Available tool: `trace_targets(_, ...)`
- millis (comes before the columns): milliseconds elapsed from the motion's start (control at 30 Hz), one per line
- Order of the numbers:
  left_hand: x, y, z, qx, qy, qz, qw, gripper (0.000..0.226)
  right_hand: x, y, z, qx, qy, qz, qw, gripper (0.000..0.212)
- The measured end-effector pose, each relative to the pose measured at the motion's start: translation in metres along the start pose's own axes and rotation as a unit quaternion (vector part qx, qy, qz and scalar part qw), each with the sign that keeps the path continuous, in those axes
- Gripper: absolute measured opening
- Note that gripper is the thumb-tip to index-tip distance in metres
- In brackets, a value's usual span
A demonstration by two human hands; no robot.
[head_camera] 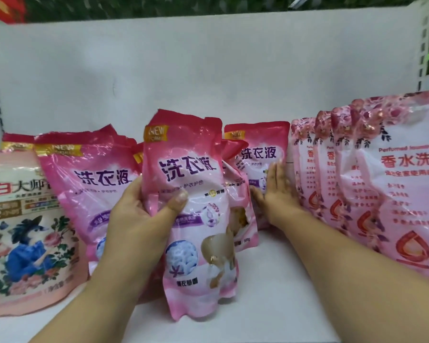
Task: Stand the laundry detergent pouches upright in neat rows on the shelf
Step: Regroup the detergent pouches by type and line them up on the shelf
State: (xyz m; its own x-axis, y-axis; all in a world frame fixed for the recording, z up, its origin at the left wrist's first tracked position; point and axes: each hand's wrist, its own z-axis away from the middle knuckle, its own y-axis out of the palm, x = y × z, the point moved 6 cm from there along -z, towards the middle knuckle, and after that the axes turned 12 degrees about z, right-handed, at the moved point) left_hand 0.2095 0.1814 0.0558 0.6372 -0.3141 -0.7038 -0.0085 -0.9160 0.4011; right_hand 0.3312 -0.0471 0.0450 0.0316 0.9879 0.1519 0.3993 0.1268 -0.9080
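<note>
There is only one view, from a camera worn on the person's head. It looks forward and a little down into a white shelf (307,280), very near, so both forearms enter from the bottom edge. The back wall (208,70) faces the lens directly. The wide angle bends the edges, and the right side seems slightly blurred.
</note>
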Motion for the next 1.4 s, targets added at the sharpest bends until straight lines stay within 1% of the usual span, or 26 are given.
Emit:
trace_targets(67, -0.002, 0.001, 0.002, -0.003, 0.005, 0.009, 1.000, 0.027, 0.001, -0.006, 0.002, -0.014, 0.017, -0.013, 1.000, 0.074)
trace_targets(100, -0.003, 0.001, 0.002, 0.000, 0.010, 0.020, 1.000, 0.027, 0.003, -0.014, 0.005, -0.038, 0.022, -0.038, 0.998, 0.073)
trace_targets(133, -0.005, 0.001, 0.003, 0.000, 0.011, 0.034, 0.999, 0.029, 0.005, -0.027, 0.011, -0.076, 0.025, -0.080, 0.994, 0.071)
trace_targets(167, -0.008, 0.002, 0.003, -0.001, 0.010, 0.050, 0.999, 0.037, 0.008, -0.041, 0.016, -0.118, 0.027, -0.140, 0.983, 0.069)
trace_targets(200, -0.011, 0.002, 0.003, -0.004, 0.008, 0.067, 0.998, 0.047, 0.012, -0.055, 0.020, -0.151, 0.026, -0.221, 0.963, 0.067)
trace_targets(233, -0.014, 0.002, 0.003, -0.007, 0.011, 0.084, 0.996, 0.052, 0.017, -0.065, 0.024, -0.150, 0.021, -0.319, 0.936, 0.067)
trace_targets(267, -0.019, 0.002, 0.003, -0.010, 0.022, 0.096, 0.995, 0.050, 0.024, -0.069, 0.027, -0.113, 0.016, -0.410, 0.905, 0.070)
trace_targets(300, -0.024, 0.003, 0.003, -0.012, 0.037, 0.098, 0.994, 0.046, 0.033, -0.069, 0.029, -0.062, 0.003, -0.475, 0.878, 0.075)
trace_targets(333, -0.029, 0.003, 0.003, -0.013, 0.051, 0.092, 0.994, 0.044, 0.043, -0.067, 0.033, -0.021, -0.014, -0.498, 0.867, 0.079)
trace_targets(400, -0.037, 0.006, 0.002, -0.009, 0.076, 0.064, 0.995, 0.050, 0.058, -0.059, 0.040, 0.009, -0.049, -0.460, 0.886, 0.089)
trace_targets(433, -0.039, 0.006, 0.000, -0.008, 0.080, 0.046, 0.996, 0.055, 0.062, -0.055, 0.041, 0.014, -0.052, -0.438, 0.897, 0.092)
trace_targets(467, -0.038, 0.005, -0.001, -0.007, 0.080, 0.032, 0.996, 0.058, 0.062, -0.049, 0.040, 0.021, -0.037, -0.424, 0.905, 0.091)
trace_targets(533, -0.033, 0.000, -0.003, -0.017, 0.072, 0.016, 0.997, 0.063, 0.059, -0.042, 0.037, 0.016, -0.006, -0.411, 0.911, 0.072)
trace_targets(600, -0.026, -0.006, -0.003, -0.024, 0.058, -0.005, 0.998, 0.060, 0.054, -0.046, 0.034, -0.025, -0.005, -0.399, 0.917, 0.051)
trace_targets(667, -0.022, -0.009, 0.000, -0.019, 0.053, -0.023, 0.998, 0.053, 0.046, -0.050, 0.033, -0.067, -0.001, -0.408, 0.911, 0.037)
trace_targets(700, -0.021, -0.007, 0.003, -0.007, 0.055, -0.029, 0.998, 0.055, 0.041, -0.050, 0.032, -0.078, 0.013, -0.417, 0.906, 0.033)
trace_targets(767, -0.021, -0.002, 0.006, 0.017, 0.060, -0.043, 0.997, 0.058, 0.027, -0.050, 0.031, -0.107, 0.063, -0.426, 0.896, 0.035)
trace_targets(867, -0.021, -0.002, 0.005, 0.018, 0.067, -0.049, 0.996, 0.058, 0.010, -0.058, 0.032, -0.141, 0.113, -0.417, 0.891, 0.042)
trace_targets(933, -0.022, -0.004, 0.004, 0.015, 0.069, -0.044, 0.997, 0.056, 0.008, -0.066, 0.035, -0.130, 0.106, -0.438, 0.883, 0.039)
trace_targets(1033, -0.022, -0.002, 0.004, 0.018, 0.066, -0.046, 0.997, 0.053, 0.011, -0.066, 0.037, -0.081, 0.085, -0.454, 0.883, 0.046)
trace_targets(1100, -0.021, -0.003, 0.004, 0.016, 0.061, -0.044, 0.997, 0.053, 0.007, -0.064, 0.038, -0.083, 0.114, -0.507, 0.851, 0.040)
trace_targets(1167, -0.021, -0.003, 0.004, 0.014, 0.052, -0.041, 0.998, 0.054, 0.002, -0.064, 0.040, -0.095, 0.156, -0.583, 0.792, 0.037)
trace_targets(1233, -0.020, -0.004, 0.004, 0.014, 0.044, -0.030, 0.998, 0.055, -0.008, -0.063, 0.040, -0.114, 0.190, -0.642, 0.734, 0.041)
trace_targets(1267, -0.020, -0.005, 0.004, 0.014, 0.041, -0.026, 0.999, 0.055, -0.013, -0.062, 0.039, -0.123, 0.196, -0.650, 0.724, 0.042)
trace_targets(1333, -0.020, -0.004, 0.005, 0.014, 0.038, -0.022, 0.999, 0.056, -0.022, -0.060, 0.038, -0.135, 0.198, -0.635, 0.735, 0.032)
trace_targets(1400, -0.020, -0.003, 0.005, 0.012, 0.038, -0.020, 0.999, 0.054, -0.029, -0.060, 0.036, -0.152, 0.189, -0.620, 0.746, 0.038)
